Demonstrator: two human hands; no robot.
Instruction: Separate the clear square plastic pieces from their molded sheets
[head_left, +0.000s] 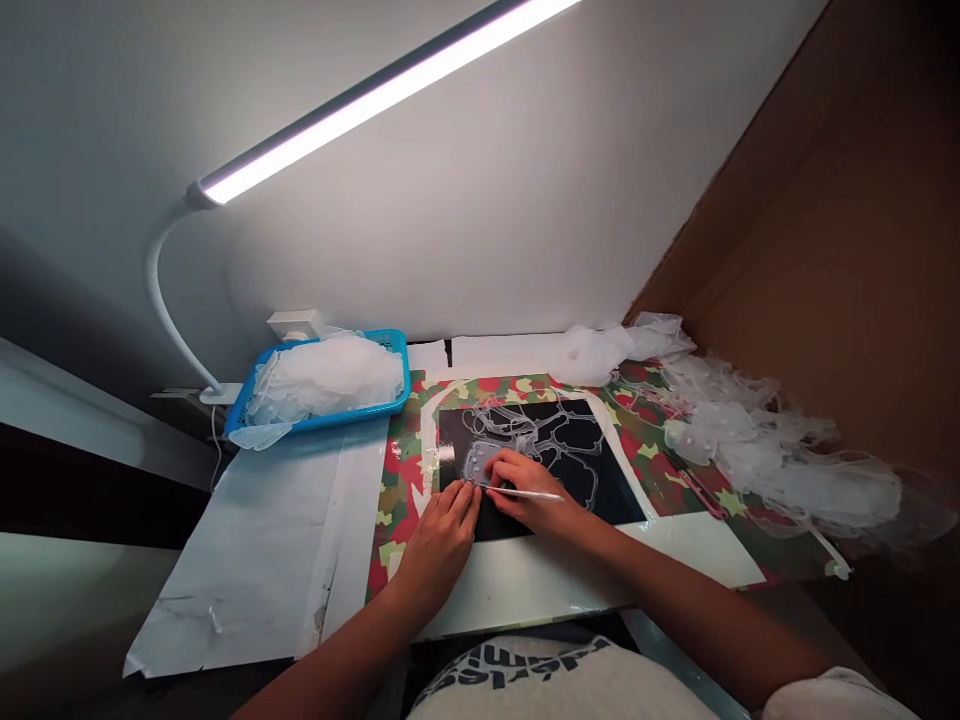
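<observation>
Working under a white LED tube lamp (375, 100) on a gooseneck, which slants across the top of the frame, the person leans over a camouflage-printed mat (394, 480) on the tabletop at lower centre. A cardboard wall (825, 200) closes off the right; a blue plastic tray (330, 421) piled with clear film scraps sits upper left, and a loose heap of clear film (772, 460) spills along the right. On the mat lies a black sheet (577, 470) traced with clear, glue-like outlines. Near its lower left corner is a clear rounded-rectangular piece (480, 462), its long axis tilted toward the upper right of the frame. The left hand (442, 535) lies open, fingertips touching the piece's lower edge. The right hand (529, 490) pinches a thin white stick (532, 494), which lies nearly level, its free end pointing right.
</observation>
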